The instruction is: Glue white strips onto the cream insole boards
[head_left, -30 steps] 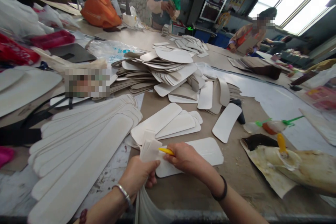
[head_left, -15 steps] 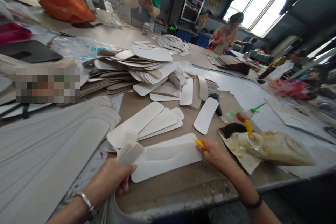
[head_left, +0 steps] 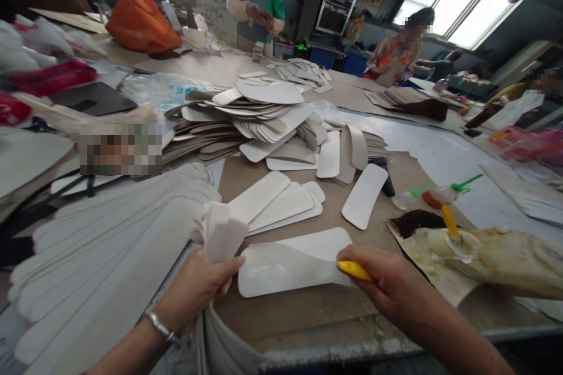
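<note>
A long white panel (head_left: 290, 269) with rounded corners lies on the brown work surface in front of me. My left hand (head_left: 197, 281) is closed round a fanned bundle of pale strips (head_left: 226, 237), its thumb at the panel's left end. My right hand (head_left: 382, 281) grips a yellow-handled tool (head_left: 355, 270) over the panel's right end; the fingers hide its working end. Behind the panel, several white pieces (head_left: 281, 208) overlap, and one more white piece (head_left: 365, 196) lies apart to the right.
Long white panels (head_left: 132, 263) fan out at left. A tall pile of pieces (head_left: 264, 117) stands behind. At right are a glue-stained container (head_left: 505, 258) with a yellow handle sticking out and small green-tipped bottles (head_left: 444, 194). A person in green (head_left: 255, 6) stands across the table.
My view has swung left, so things sit farther right. My right hand has come nearer with the yellow-handled tool, at the panel's right end. My left hand keeps hold of the strips.
</note>
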{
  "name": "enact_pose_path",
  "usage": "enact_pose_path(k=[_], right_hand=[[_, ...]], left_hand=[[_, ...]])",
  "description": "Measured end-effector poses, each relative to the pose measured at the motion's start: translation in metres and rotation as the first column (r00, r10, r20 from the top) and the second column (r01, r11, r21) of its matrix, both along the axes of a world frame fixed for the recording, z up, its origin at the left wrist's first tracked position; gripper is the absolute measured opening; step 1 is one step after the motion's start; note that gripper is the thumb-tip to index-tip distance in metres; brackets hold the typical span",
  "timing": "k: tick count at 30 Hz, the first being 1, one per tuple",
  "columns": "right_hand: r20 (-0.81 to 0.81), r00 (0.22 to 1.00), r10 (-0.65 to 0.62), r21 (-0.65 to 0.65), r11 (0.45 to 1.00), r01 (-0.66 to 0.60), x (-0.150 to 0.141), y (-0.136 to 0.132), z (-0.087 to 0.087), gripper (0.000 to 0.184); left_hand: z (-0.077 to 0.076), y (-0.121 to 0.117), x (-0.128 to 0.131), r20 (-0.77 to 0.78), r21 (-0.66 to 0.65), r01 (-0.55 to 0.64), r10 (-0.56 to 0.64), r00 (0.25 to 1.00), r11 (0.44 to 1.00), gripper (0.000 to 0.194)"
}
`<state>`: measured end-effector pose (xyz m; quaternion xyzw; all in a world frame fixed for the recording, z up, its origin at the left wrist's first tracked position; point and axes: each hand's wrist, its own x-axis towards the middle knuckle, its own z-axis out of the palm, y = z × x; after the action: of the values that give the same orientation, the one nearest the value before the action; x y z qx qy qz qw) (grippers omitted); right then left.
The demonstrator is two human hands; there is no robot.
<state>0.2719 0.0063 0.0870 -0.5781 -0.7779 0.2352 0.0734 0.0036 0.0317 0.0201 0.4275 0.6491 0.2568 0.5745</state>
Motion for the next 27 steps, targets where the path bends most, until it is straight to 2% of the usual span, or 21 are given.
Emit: enact_pose_path(k=[4, 9, 13, 19, 22, 25, 27], right_hand=[[-0.029, 0.997, 0.07, 0.109, 0.992, -0.067, -0.003, -0.005, 0.012, 0.025], [-0.057, 0.989, 0.135, 0.179, 0.976, -0.123, 0.0, -0.01, 0.021, 0.03], [-0.053, 0.993, 0.109, 0.16, 0.982, -0.099, 0.003, -0.01, 0.021, 0.027], [-0.063, 0.993, 0.095, 0.146, 0.986, -0.085, 0.004, -0.007, 0.018, 0.025], [-0.083, 0.993, 0.085, 0.131, 0.989, -0.074, 0.003, -0.006, 0.019, 0.023], [-0.094, 0.995, 0.043, 0.055, 0.998, -0.038, 0.005, -0.004, 0.019, 0.014], [-0.062, 0.998, -0.024, -0.007, 1.0, 0.023, 0.01, -0.001, 0.015, 0.015]], left_hand=[[0.005, 0.013, 0.004, 0.088, -0.054, 0.138, -0.133, 0.987, 0.989, 0.026], [-0.002, 0.023, 0.012, 0.158, -0.088, 0.204, -0.189, 0.969, 0.975, 0.017], [-0.005, 0.026, 0.013, 0.149, -0.106, 0.205, -0.188, 0.971, 0.973, 0.018], [0.002, 0.023, 0.008, 0.144, -0.118, 0.272, -0.254, 0.956, 0.955, 0.023], [-0.003, 0.021, 0.007, 0.114, -0.109, 0.258, -0.245, 0.963, 0.96, 0.023], [-0.009, 0.021, 0.004, 0.084, -0.101, 0.238, -0.23, 0.97, 0.966, 0.024], [-0.008, 0.021, 0.001, 0.089, -0.102, 0.244, -0.235, 0.968, 0.965, 0.026]])
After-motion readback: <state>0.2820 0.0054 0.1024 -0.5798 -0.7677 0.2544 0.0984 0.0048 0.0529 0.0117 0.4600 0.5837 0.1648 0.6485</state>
